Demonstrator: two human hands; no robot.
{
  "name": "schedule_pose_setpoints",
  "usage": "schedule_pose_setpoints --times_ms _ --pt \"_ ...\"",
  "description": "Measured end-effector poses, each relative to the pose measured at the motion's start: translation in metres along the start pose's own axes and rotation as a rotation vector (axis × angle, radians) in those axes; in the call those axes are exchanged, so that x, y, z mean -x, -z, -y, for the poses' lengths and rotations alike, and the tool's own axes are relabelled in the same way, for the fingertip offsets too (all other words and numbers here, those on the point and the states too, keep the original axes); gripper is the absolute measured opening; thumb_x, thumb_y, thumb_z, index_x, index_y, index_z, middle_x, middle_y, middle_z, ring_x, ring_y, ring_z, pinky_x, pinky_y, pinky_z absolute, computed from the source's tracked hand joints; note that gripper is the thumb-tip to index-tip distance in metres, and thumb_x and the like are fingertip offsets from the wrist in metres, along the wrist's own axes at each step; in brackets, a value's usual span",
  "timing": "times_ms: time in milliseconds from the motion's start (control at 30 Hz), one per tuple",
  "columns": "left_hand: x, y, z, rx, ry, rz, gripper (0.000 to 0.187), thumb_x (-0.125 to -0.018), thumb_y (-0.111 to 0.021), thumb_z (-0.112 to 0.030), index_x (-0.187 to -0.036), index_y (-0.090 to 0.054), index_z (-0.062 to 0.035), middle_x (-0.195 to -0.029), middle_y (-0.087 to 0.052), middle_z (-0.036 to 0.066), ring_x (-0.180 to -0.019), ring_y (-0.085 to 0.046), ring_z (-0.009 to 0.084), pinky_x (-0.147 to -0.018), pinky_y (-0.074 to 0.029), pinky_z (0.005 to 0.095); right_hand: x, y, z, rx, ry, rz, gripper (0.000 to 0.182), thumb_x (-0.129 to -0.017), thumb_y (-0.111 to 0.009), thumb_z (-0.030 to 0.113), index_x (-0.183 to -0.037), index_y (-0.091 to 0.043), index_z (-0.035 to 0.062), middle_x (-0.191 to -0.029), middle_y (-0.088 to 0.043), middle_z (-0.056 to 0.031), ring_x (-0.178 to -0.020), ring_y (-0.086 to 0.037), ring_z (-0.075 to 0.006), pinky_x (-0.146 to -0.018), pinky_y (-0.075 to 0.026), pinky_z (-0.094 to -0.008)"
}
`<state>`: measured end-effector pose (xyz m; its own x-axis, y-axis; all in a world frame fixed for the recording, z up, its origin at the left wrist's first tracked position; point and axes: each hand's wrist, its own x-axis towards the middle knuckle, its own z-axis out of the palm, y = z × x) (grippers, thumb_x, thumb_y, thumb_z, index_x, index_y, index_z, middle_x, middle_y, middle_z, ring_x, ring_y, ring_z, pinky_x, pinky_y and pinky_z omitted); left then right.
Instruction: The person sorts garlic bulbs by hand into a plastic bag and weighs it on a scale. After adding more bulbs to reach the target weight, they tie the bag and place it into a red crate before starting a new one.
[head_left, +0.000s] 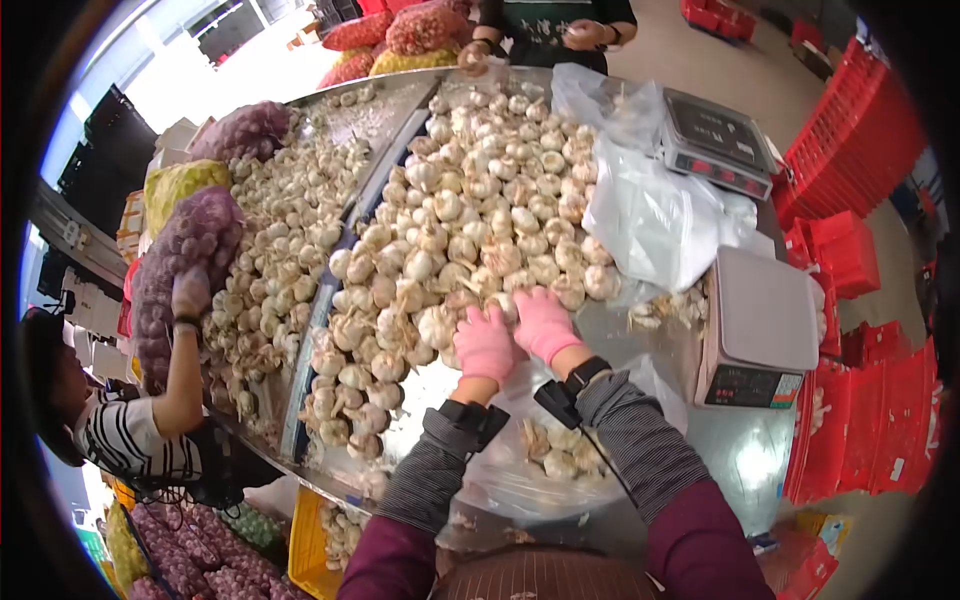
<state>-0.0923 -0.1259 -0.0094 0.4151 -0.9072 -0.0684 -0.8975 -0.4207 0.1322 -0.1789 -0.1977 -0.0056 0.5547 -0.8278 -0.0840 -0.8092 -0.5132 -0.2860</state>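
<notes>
A broad heap of garlic bulbs (450,205) covers the middle of the metal table. At the heap's near edge, my left hand (485,346), in a pink glove, has its fingers curled on a garlic bulb. My right hand (546,323), gloved the same way, is close beside it with fingers bent on a bulb too; the fingertips are partly hidden among the garlic. One pale bulb (505,304) shows between the two hands. Below my wrists lies a clear plastic bag (520,485) with several garlic bulbs (560,455) in it.
Two scales (765,310) (715,138) stand at the right, near white plastic bags (650,215). A blue-edged divider (318,325) separates another garlic heap (275,265). At left, a co-worker's hand (191,293) touches a purple net sack (165,285). Another person (550,30) stands opposite. Red crates (855,140) are stacked right.
</notes>
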Motion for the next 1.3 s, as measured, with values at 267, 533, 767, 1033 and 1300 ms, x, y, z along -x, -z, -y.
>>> schedule_pose_setpoints --times_ms 267,533,767,1033,1300 --pt "0.035 0.009 0.015 0.252 -0.033 -0.006 0.046 -0.078 -0.065 -0.027 -0.118 -0.049 -0.0144 -0.105 -0.049 0.017 -0.086 -0.058 0.0391 -0.068 -0.047 0.0486 0.05 -0.014 0.004 0.164 0.065 0.282 0.044 -0.075 -0.063 0.012 -0.118 -0.051 0.0137 -0.12 -0.048 -0.017 -0.106 -0.053 -0.038 -0.086 -0.049 -0.0447" --pt "0.016 0.014 0.052 0.913 0.046 0.089 0.049 -0.072 -0.068 -0.027 -0.114 -0.05 -0.0095 -0.088 -0.061 0.013 -0.076 -0.064 0.0271 -0.06 -0.052 0.0363 0.056 0.025 0.002 -0.388 -0.105 0.342 0.033 -0.08 -0.06 0.011 -0.112 -0.052 0.0085 -0.111 -0.056 -0.0184 -0.096 -0.061 -0.0342 -0.082 -0.052 -0.0429" --pt "0.113 0.053 0.056 2.754 0.262 0.552 0.045 -0.081 -0.062 -0.034 -0.116 -0.047 -0.0102 -0.091 -0.054 0.01 -0.074 -0.057 0.0287 -0.052 -0.047 0.0333 0.143 0.086 0.042 -2.449 -0.556 0.701 0.016 -0.087 -0.057 0.025 -0.089 -0.059 0.0092 -0.094 -0.064 -0.0123 -0.088 -0.065 -0.0295 -0.074 -0.055 -0.0443" --pt "0.153 0.054 0.029 3.001 -0.316 0.77 0.044 -0.081 -0.056 -0.035 -0.109 -0.045 -0.0029 -0.09 -0.044 0.013 -0.087 -0.056 0.0326 -0.067 -0.056 0.0444 0.212 0.091 0.063 -2.531 -0.205 0.428 0.024 -0.091 -0.059 0.033 -0.088 -0.057 0.0093 -0.086 -0.059 -0.0069 -0.075 -0.06 -0.0216 -0.06 -0.049 -0.0327" --pt "0.125 0.077 -0.042 2.009 -0.083 0.444 0.028 -0.085 -0.064 -0.02 -0.104 -0.048 -0.007 -0.088 -0.058 0.006 -0.076 -0.058 0.0143 -0.061 -0.049 0.0269 0.193 0.095 -0.013 -2.037 -0.478 -0.055 0.025 -0.093 -0.054 0.034 -0.091 -0.055 0.0085 -0.08 -0.058 -0.0067 -0.065 -0.058 -0.019 -0.058 -0.047 -0.0291"
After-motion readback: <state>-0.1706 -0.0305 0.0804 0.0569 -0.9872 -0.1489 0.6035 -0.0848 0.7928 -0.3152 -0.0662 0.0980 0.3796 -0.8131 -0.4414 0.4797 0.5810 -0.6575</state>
